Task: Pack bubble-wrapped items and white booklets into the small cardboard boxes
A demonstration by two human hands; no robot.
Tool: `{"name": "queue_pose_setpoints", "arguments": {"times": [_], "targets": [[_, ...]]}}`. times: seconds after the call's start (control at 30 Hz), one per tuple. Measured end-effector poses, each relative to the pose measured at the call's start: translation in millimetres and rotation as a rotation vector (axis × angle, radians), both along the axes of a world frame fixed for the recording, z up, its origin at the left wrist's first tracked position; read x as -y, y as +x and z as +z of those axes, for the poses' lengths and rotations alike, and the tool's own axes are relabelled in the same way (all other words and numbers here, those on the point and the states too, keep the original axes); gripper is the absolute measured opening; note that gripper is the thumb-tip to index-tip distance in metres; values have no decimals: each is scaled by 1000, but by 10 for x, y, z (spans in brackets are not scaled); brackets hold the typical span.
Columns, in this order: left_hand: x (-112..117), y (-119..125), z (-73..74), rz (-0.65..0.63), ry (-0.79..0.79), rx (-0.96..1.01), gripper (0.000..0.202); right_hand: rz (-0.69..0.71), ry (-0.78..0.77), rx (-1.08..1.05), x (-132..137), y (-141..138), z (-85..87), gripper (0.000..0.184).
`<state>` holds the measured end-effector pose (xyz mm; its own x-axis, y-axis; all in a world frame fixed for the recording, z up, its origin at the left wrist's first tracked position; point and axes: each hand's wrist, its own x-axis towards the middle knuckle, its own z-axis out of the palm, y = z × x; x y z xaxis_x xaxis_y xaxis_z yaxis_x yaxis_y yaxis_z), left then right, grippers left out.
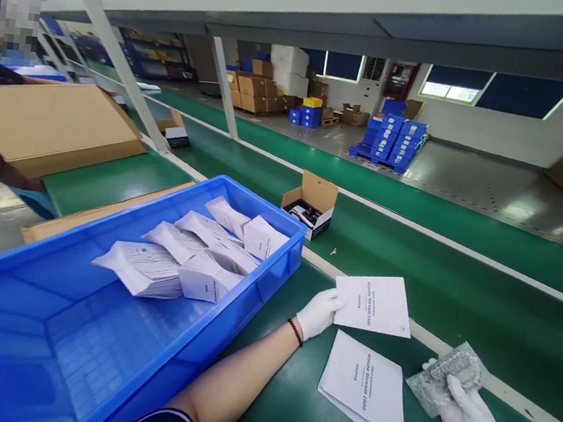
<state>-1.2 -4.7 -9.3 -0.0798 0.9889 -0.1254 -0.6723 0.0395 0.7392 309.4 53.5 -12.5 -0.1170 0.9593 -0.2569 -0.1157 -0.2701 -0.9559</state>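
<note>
Left hand (318,312) in a white glove, low in the middle of the frame, fingers together and laid flat on the near-left edge of a single white printed booklet (375,305) on the green conveyor belt (453,303). Right hand (471,419), also gloved, at the lower right, fingers curled and clamped on a small clear plastic bag of grey parts (444,382). Just below the single booklet, a thin stack of the same white booklets (368,391). Left of the forearm, a large blue plastic crate (95,352) with bundles of folded white leaflets (191,255). Further up the belt, an open brown cardboard carton (311,204) with dark contents. Best handled, judging by the layout, by pinning the booklet flat with fingertips, keeping the bag gripped lightly, clear of the paper edges, and avoiding a drag across the belt seam.
</note>
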Motion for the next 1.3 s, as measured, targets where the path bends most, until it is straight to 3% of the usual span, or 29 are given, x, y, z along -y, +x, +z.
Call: {"name": "queue_pose_setpoints", "arguments": {"times": [0.17, 0.33, 0.43, 0.57, 0.7, 0.83, 0.93, 1.0, 1.07, 1.13, 1.3], "targets": [[-20, 5, 17, 133, 14, -96, 38, -97, -137, -135, 4, -33, -4, 60], [-6, -22, 40, 147, 45, -239, 39, -135, -93, -147, -17, -15, -21, 65], [16, -58, 39, 183, 43, -487, 35, -156, -9, -142, -17, -11, 21, 68], [28, -82, 22, 208, 32, -756, 35, -180, 95, -98, 18, -4, 169, 71], [20, -53, 16, 190, 38, -745, 36, -88, 348, 256, -27, -192, 515, 62], [13, -33, 30, 184, 19, -804, 34, 104, 577, 487, -242, -809, 1090, 52], [13, -43, 42, 170, 25, -846, 34, 303, 859, 668, -437, -1523, 1495, 44], [15, -53, 53, 150, 33, -856, 35, 433, 1020, 852, -563, -2045, 1659, 31], [19, -61, 67, 137, 35, -865, 34, 511, 1146, 1185, -694, -2537, 1722, 23], [21, -65, 79, 143, 35, -878, 33, 560, 1133, 1450, -840, -2950, 1708, 22], [18, -62, 83, 152, 33, -855, 32, 612, 935, 1569, -1228, -3533, 1536, 27]]}}
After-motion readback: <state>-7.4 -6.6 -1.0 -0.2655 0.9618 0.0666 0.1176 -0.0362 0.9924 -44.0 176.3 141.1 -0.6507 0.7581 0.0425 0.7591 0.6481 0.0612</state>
